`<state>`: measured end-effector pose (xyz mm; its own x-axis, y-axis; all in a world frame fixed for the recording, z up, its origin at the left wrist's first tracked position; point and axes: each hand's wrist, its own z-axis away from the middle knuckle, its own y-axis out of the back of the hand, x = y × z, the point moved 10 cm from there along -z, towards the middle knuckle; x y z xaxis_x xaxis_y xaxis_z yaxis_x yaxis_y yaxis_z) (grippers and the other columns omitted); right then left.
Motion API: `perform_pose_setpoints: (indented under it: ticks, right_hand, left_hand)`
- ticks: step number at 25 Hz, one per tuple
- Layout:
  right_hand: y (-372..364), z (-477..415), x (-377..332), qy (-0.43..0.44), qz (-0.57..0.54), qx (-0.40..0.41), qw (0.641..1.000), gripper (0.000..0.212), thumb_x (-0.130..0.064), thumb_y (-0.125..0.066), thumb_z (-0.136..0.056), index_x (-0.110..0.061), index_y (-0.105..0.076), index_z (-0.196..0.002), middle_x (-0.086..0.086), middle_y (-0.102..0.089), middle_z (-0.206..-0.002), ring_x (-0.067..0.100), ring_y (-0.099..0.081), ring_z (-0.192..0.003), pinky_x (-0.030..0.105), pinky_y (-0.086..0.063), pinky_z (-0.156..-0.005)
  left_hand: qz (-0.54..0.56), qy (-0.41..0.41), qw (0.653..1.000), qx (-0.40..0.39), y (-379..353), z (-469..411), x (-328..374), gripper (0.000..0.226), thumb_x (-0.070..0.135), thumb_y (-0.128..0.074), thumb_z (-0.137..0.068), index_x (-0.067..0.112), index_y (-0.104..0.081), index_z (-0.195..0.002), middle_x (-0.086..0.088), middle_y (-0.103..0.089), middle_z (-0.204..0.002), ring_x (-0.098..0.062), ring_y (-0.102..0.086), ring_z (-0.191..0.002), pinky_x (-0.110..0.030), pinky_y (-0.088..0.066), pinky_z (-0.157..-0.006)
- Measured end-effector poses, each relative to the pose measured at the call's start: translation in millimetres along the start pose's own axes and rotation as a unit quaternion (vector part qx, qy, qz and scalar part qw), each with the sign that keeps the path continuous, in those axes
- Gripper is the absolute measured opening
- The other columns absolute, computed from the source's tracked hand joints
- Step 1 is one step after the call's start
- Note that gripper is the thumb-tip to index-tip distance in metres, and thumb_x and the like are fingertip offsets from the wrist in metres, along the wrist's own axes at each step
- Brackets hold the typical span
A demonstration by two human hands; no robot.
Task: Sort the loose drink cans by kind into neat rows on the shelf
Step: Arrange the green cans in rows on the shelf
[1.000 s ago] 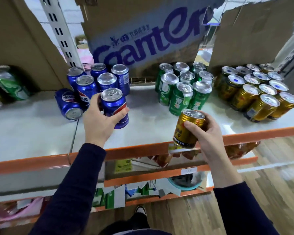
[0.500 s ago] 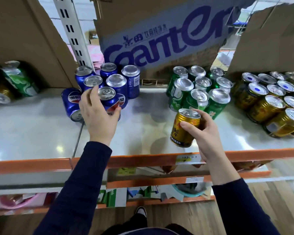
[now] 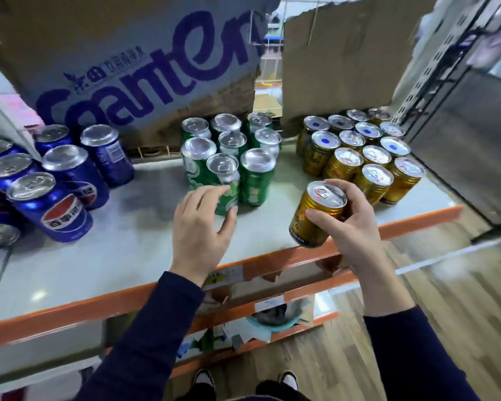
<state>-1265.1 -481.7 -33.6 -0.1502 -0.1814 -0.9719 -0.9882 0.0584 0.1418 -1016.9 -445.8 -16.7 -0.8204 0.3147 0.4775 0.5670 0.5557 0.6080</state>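
Released from the blue can (image 3: 52, 208), the left hand (image 3: 203, 230) has shifted right and hovers empty, fingers spread, before the green cans (image 3: 229, 157). Right hand (image 3: 349, 224) grips a gold can (image 3: 315, 215), tilted, above the shelf (image 3: 133, 250) front edge. Beyond it, gold cans (image 3: 365, 151) stand in rows.

The blue cans (image 3: 67, 195) are showing a red, white and blue roundel and silver tops. The green cans (image 3: 255, 180) are carrying pale swirls. The gold cans (image 3: 368, 169) are wearing silver lids, some with a blue dot. The held can (image 3: 315, 215) is showing gold with dark lettering. The shelf (image 3: 122, 256) is looking pale grey with an orange edge. The box (image 3: 145, 68) is showing brown with purple lettering. The sleeves (image 3: 145, 342) are showing navy.
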Motion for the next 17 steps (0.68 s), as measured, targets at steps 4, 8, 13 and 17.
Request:
perform_pose_setpoints:
  ticks: [4,8,13,17]
  right_hand:
    - [86.9,-12.2,-14.6,0.063,0.029,0.04,0.997,0.06,-0.03,-0.082,-0.06,-0.022,-0.057,-0.114,-0.009,-0.066,-0.108,0.011,-0.063,-0.104,0.023,-0.051,-0.084]
    - [164.2,-34.2,-17.7,0.115,0.096,0.1,0.984,0.055,-0.029,-0.079,-0.062,-0.02,-0.054,-0.111,-0.019,-0.062,-0.101,0.004,-0.06,-0.098,0.021,-0.046,-0.086]
    - [250.0,-80.8,-2.2,0.118,0.141,0.19,0.964,0.051,-0.032,-0.077,-0.07,-0.023,-0.045,-0.109,0.002,-0.057,-0.105,0.011,-0.058,-0.094,0.023,-0.048,-0.083]
    - [279.3,-120.7,13.4,0.106,0.141,0.228,0.958,0.054,-0.039,-0.074,-0.073,-0.021,-0.042,-0.112,-0.004,-0.055,-0.103,0.011,-0.057,-0.093,0.028,-0.048,-0.087]
  left_hand:
    - [0.017,-0.019,0.998,-0.049,-65.4,2.8,62.0,0.034,0.028,-0.051,-0.09,0.006,-0.065,-0.112,-0.008,-0.066,-0.108,-0.023,-0.056,-0.103,-0.032,-0.041,-0.094]
    - [-0.002,0.021,0.992,-0.121,-130.5,-2.8,96.2,0.045,0.037,-0.041,-0.091,0.007,-0.064,-0.114,-0.009,-0.064,-0.11,-0.028,-0.058,-0.103,-0.038,-0.044,-0.091]
    - [-0.125,0.094,0.972,-0.178,-179.6,-1.7,96.8,0.063,0.047,-0.019,-0.09,0.01,-0.061,-0.12,-0.009,-0.062,-0.117,-0.029,-0.054,-0.109,-0.041,-0.039,-0.089]
    - [-0.165,0.091,0.967,-0.171,-182.6,-0.7,97.2,0.056,0.042,-0.024,-0.092,0.008,-0.064,-0.112,-0.01,-0.064,-0.106,-0.03,-0.058,-0.099,-0.043,-0.041,-0.083]
